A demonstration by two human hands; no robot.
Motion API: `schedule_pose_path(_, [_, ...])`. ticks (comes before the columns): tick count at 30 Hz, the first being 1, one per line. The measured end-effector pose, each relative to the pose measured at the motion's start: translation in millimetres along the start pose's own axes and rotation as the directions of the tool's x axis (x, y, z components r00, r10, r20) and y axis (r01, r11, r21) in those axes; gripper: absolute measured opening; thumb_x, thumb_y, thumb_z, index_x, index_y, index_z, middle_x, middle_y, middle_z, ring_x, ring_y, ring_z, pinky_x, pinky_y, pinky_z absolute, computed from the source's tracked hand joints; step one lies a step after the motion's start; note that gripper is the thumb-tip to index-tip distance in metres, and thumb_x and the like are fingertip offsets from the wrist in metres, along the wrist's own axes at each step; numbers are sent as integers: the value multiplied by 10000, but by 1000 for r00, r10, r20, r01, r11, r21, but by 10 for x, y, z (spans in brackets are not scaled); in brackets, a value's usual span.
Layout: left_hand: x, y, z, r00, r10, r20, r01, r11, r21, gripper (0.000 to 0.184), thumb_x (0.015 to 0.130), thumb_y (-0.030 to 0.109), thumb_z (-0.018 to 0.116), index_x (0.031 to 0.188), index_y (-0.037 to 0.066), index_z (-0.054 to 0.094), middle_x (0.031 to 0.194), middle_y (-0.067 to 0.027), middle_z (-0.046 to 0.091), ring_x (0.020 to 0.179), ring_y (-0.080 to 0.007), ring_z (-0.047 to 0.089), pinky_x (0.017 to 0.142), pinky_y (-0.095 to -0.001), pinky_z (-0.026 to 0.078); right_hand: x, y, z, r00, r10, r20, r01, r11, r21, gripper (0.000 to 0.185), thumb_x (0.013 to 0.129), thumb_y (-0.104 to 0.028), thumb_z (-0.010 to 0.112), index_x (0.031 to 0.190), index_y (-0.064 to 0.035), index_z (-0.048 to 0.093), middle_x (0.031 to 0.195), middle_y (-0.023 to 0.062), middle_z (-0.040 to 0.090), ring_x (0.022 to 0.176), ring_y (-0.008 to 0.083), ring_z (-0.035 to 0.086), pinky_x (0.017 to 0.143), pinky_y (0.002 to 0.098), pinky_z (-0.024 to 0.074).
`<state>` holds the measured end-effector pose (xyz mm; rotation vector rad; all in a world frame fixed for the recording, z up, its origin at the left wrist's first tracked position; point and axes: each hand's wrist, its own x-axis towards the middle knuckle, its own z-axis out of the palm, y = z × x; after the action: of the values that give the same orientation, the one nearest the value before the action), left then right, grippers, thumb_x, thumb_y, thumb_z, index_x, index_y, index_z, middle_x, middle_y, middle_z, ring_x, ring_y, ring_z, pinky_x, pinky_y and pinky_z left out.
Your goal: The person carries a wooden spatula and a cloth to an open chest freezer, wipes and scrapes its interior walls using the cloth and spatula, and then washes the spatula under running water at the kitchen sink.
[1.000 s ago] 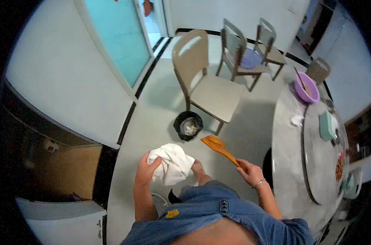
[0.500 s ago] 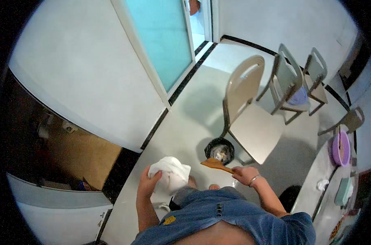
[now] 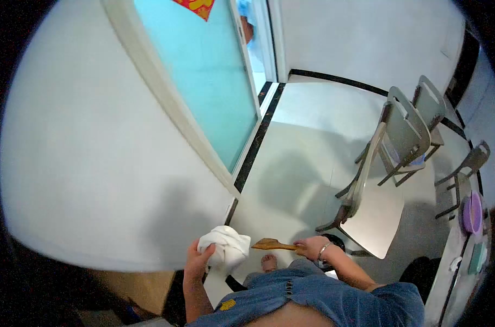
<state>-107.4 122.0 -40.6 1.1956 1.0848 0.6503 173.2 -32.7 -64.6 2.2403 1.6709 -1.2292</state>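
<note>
My left hand (image 3: 197, 260) is closed around a bunched white cloth (image 3: 225, 248), its thumb pressed over the near side. Whether anything is wrapped inside the cloth, I cannot tell. To the right, my right hand (image 3: 314, 248) grips the handle of a wooden spatula (image 3: 273, 244). The spatula's flat blade points left, a short gap away from the cloth. Both things are held in front of my body, above the floor.
Several chairs (image 3: 375, 218) stand to the right. A black-lined bin (image 3: 334, 241) is partly hidden behind my right hand. A sliding door with a teal glass panel (image 3: 198, 82) stands ahead, with part of a person (image 3: 247, 30) beyond it. A purple basin (image 3: 472, 213) sits on the table at right.
My body has moved forward and the view has shifted, so the bin and nearest chair now lie closer on my right. Both hands keep hold of the cloth and spatula.
</note>
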Motion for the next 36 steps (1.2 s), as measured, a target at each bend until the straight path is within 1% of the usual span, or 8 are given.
schedule_pose_path(4, [816,352,255,990,-87,108,79,994,75,366,698,168,623,980,-29,496,887,-93,552,801,-164,525,701,-275,413,231,151,-264,981,129,-146,-109,984,140,325,771,-398,435,1001,-184,520,923,100,569,849,300,534,713,397,431])
schedule_pose_path(6, [1136,557,550,992,-31,122,-2,966,257,350,713,166,610,977,-32,495,878,-87,552,782,-152,521,691,-259,407,335,310,-363,964,231,-131,-206,962,178,332,770,-401,437,1001,-177,520,911,104,572,837,303,538,711,397,431])
schedule_pose_path(9, [1716,672,927,937,5,350,-27,998,59,327,722,159,602,969,-28,498,869,-74,550,780,-137,511,689,-248,403,579,568,-630,941,310,-137,-283,941,186,348,772,-400,436,1005,-156,519,897,114,577,813,306,549,708,395,433])
schedule_pose_path(13, [2498,1180,1332,891,-45,452,-59,975,214,305,723,174,614,937,-16,506,856,-57,546,779,-114,499,676,-244,401,1087,867,-1191,931,338,-140,-314,934,168,355,768,-401,449,1014,-155,518,913,102,576,830,297,549,713,399,430])
schedule_pose_path(20, [4066,1580,1828,891,53,450,-167,962,217,291,725,172,613,930,-5,507,845,-66,548,769,-122,500,666,-255,403,1958,1229,-2563,900,412,-144,-372,897,239,377,781,-414,425,1067,-176,485,896,90,579,815,280,545,704,378,424])
schedule_pose_path(25, [4865,2041,2211,911,-34,410,-124,927,353,331,717,212,615,939,-7,505,837,-73,550,772,-139,506,675,-270,407,2703,1484,-3492,953,228,-198,-202,969,144,368,779,-426,425,1054,-190,490,896,88,580,811,281,547,695,377,428])
schedule_pose_path(31, [6297,2221,2724,897,-34,441,-133,930,342,381,695,265,630,938,-2,510,840,-90,557,770,-152,516,678,-278,414,3785,1905,-4647,967,147,-208,-120,983,139,368,779,-423,413,1032,-169,497,920,79,573,865,274,534,730,384,418])
schedule_pose_path(36, [7498,2614,3411,870,51,490,-200,945,258,350,695,256,629,915,9,514,826,-86,558,761,-154,521,665,-273,418,4362,2512,-5737,931,322,-170,-291,939,181,372,775,-405,436,1051,-163,499,927,93,575,849,268,543,722,369,426])
